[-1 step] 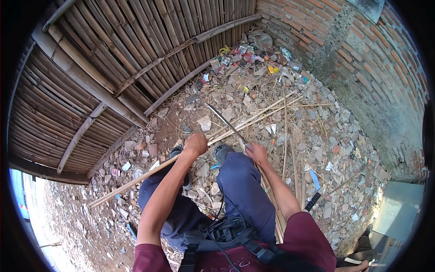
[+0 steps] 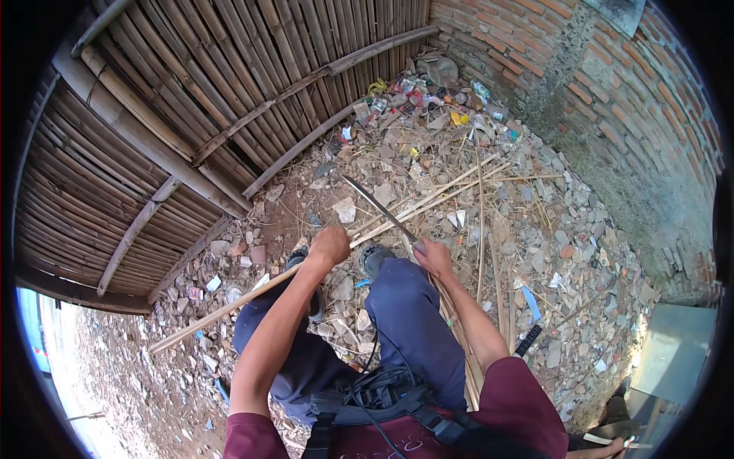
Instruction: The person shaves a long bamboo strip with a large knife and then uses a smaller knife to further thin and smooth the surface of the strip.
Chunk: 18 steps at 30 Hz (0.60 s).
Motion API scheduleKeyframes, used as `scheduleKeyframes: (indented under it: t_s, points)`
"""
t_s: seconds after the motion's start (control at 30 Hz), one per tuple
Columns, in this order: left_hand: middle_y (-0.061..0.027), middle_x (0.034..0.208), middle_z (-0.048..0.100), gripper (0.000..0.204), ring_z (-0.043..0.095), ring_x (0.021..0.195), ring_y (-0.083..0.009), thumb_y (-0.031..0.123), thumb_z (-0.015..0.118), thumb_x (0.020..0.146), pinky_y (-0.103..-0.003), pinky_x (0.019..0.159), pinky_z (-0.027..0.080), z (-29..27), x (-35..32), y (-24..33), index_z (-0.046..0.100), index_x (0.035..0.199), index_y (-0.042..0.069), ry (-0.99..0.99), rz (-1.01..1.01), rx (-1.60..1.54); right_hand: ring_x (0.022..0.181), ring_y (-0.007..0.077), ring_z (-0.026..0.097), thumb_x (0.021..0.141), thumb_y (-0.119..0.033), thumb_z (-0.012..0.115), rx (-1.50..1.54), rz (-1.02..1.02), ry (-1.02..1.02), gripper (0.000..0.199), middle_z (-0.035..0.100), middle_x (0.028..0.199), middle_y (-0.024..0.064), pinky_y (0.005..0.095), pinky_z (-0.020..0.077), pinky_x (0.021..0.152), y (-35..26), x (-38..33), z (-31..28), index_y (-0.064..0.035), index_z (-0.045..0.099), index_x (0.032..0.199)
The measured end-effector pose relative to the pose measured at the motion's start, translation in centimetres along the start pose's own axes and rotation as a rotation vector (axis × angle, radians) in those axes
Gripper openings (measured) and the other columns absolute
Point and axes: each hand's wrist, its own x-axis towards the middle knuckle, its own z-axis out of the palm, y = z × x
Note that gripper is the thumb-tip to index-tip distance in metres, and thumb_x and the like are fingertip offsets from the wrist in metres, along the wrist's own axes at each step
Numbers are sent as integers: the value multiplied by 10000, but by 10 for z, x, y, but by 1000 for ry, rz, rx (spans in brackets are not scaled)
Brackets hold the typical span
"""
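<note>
My left hand [image 2: 330, 246] is closed around a pale split bamboo strip [image 2: 229, 312]. The strip slants from the lower left, over my left leg, up to my fist. Pale lengths [image 2: 428, 200] go on beyond the fist toward the upper right; whether they are the same piece I cannot tell. My right hand [image 2: 433, 258] grips the handle of a long-bladed knife [image 2: 376, 205]. Its dark blade points up and to the left, crossing over the pale lengths in front of my knees. Whether the blade touches them is unclear.
More bamboo strips [image 2: 498, 283] lie on the rubble-strewn ground [image 2: 535, 229] to my right, near a black wrapped handle [image 2: 527, 340]. A bamboo wall [image 2: 252, 84] stands at the left, a brick wall [image 2: 612, 115] at the right. Another person's hand [image 2: 612, 450] shows at the lower right.
The knife's tip has shifted slightly to the left. Both hands keep their grips and have barely moved.
</note>
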Motion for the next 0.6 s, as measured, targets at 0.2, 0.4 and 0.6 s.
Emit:
scheduleKeyframes:
  t_s: [0.2, 0.4, 0.6]
  points:
    - [-298, 906, 732, 352, 711, 898, -517, 275, 550, 1063, -600, 871, 563, -42, -39, 8, 726, 977, -17, 159, 90, -41, 794, 482, 705, 888, -383, 760, 60, -200, 106, 361, 728, 821, 245, 531, 555, 721, -37, 31, -61, -71, 710, 1062]
    - [-309, 742, 673, 276, 684, 754, -525, 265, 531, 1095, -635, 740, 538, -85, -91, 24, 605, 1021, 10, 321, 171, -93, 687, 404, 723, 861, -317, 756, 56, -138, 206, 260, 721, 747, 225, 490, 567, 663, -84, 47, -102, -80, 752, 968]
    - [-267, 670, 637, 268, 649, 674, -519, 283, 578, 1090, -621, 663, 514, -114, -144, 25, 572, 975, 41, 429, 145, -45, 583, 338, 706, 862, -228, 731, 35, -273, 334, 173, 729, 701, 161, 461, 577, 623, -116, 59, -133, -81, 757, 949]
